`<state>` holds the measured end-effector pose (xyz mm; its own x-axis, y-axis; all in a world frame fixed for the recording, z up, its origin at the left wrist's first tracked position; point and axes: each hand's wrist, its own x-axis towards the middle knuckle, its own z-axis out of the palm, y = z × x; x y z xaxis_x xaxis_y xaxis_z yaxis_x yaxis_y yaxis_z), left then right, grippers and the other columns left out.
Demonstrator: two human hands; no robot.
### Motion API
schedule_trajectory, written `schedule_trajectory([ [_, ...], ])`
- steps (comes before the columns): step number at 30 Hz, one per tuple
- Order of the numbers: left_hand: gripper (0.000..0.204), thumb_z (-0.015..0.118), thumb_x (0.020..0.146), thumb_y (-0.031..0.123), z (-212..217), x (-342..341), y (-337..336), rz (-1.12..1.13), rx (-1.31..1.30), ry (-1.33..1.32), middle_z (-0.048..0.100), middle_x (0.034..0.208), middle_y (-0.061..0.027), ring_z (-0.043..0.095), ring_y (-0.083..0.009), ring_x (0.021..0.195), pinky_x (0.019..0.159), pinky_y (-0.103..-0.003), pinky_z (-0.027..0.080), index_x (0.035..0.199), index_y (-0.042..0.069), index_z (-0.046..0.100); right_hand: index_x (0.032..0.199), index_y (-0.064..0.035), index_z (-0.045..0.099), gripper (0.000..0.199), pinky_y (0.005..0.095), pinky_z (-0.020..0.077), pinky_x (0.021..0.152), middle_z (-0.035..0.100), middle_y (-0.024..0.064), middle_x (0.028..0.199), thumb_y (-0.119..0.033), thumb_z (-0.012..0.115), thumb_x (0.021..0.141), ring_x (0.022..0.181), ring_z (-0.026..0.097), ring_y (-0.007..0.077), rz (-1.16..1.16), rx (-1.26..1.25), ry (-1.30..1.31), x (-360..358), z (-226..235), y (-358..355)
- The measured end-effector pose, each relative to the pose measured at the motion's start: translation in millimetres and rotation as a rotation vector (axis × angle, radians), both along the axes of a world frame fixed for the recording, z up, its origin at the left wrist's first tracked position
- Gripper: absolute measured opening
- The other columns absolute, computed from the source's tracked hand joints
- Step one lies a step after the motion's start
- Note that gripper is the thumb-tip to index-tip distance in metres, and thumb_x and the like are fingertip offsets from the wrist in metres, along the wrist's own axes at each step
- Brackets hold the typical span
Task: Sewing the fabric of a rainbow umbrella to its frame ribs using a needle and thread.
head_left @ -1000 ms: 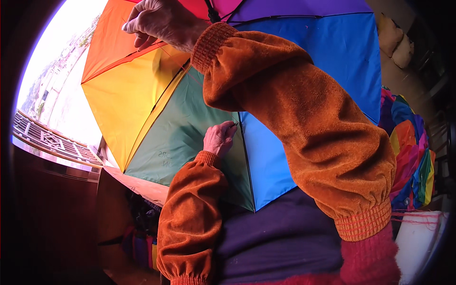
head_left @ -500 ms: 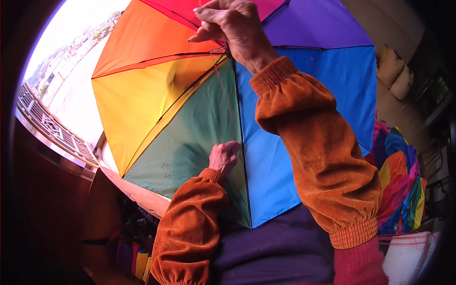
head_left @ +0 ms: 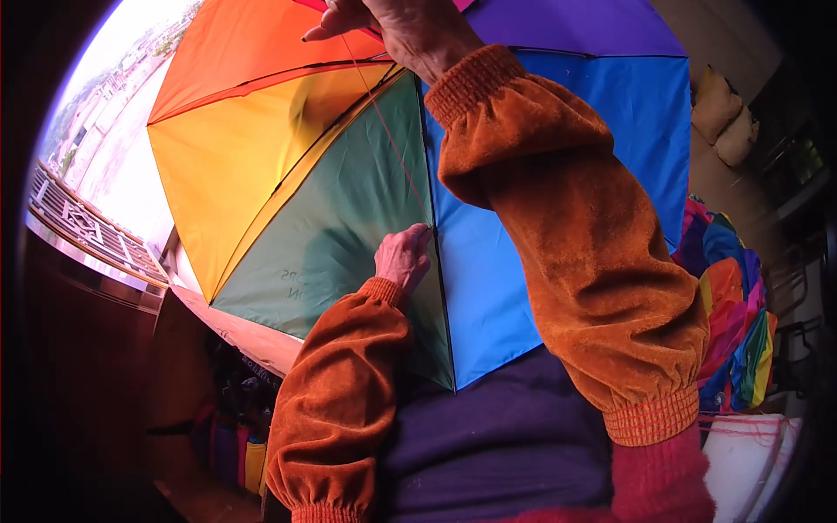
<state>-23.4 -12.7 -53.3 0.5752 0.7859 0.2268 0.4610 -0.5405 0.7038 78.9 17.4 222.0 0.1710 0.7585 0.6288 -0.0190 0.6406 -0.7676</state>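
Note:
An open rainbow umbrella (head_left: 349, 174) with its ribs facing me fills the middle of the view. My left hand (head_left: 404, 257) is closed, pinching at the black rib (head_left: 442, 296) on the seam between the green and blue panels. A thin red thread (head_left: 384, 122) runs taut from that spot up to my right hand (head_left: 423, 35). The right hand is raised over the umbrella's centre, its fingers closed on the thread and partly cut off by the upper edge. Whether it also holds a needle cannot be seen.
A heap of rainbow fabric (head_left: 732, 314) lies at the right, above a white block or box (head_left: 745, 462) with red threads on it. Folded colourful umbrellas (head_left: 231, 453) stand at the lower left. Beyond them are a railing (head_left: 96, 231) and a bright opening.
My right hand has moved up and to the left, and the red thread shows more plainly. The umbrella and my left hand have shifted slightly upward and left in view.

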Motion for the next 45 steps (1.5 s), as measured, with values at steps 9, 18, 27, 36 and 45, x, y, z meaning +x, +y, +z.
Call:
schedule_trajectory([
  [9, 0.021, 0.057, 0.084, 0.021, 5, 4, 5, 0.062, -0.093, -0.336, 0.053, 0.057, -0.0109, 0.05, -0.0176, 0.052, 0.053, -0.03, 0.04, 0.085, 0.0, 0.061, 0.067, 0.0007, 0.055, 0.017, 0.0269, 0.051, 0.047, 0.051, 0.0037, 0.054, -0.009, 0.053, 0.081, 0.044, 0.052, 0.0119, 0.129, 0.095, 0.107, 2, 11, 2],
  [18, 0.028, 0.061, 0.081, 0.023, 55, 17, 15, 0.191, -0.364, -0.564, 0.047, 0.054, 0.0035, 0.04, -0.0038, 0.053, 0.048, -0.022, 0.034, 0.069, -0.002, 0.059, 0.067, -0.0013, 0.057, 0.014, 0.0329, 0.046, 0.045, 0.056, 0.0109, 0.06, -0.014, 0.058, 0.073, 0.049, 0.056, 0.0204, -0.405, -0.619, -0.548, 55, -261, -46],
  [27, 0.022, 0.058, 0.072, 0.023, 51, -62, 119, 0.575, 0.393, 0.211, 0.057, 0.07, -0.0218, 0.058, -0.0379, 0.071, 0.063, -0.044, 0.047, 0.069, 0.002, 0.057, 0.057, -0.0003, 0.053, 0.008, 0.0408, 0.0442, 0.055, 0.053, 0.0193, 0.058, -0.008, 0.052, 0.058, 0.059, 0.055, 0.0363, -0.763, -0.437, -1.056, 153, -200, -39],
  [36, 0.029, 0.061, 0.071, 0.027, -37, 9, 39, 0.128, -0.366, 0.088, 0.057, 0.052, -0.0114, 0.052, -0.0181, 0.038, 0.04, -0.031, 0.042, 0.059, 0.001, 0.058, 0.066, -0.0085, 0.045, 0.008, 0.0294, 0.0363, 0.042, 0.049, 0.0045, 0.062, -0.01, 0.049, 0.074, 0.054, 0.05, 0.016, -0.136, -0.209, -0.188, 237, -296, -68],
  [45, 0.022, 0.061, 0.079, 0.024, 1, 12, -20, 0.007, -0.928, -0.365, 0.049, 0.05, -0.003, 0.041, -0.0114, 0.036, 0.032, -0.025, 0.03, 0.069, 0.007, 0.051, 0.066, -0.0051, 0.048, 0.013, 0.0334, 0.04, 0.049, 0.05, 0.008, 0.068, -0.006, 0.053, 0.078, 0.062, 0.052, 0.0232, -0.756, -0.064, -0.637, 155, -210, -97],
])
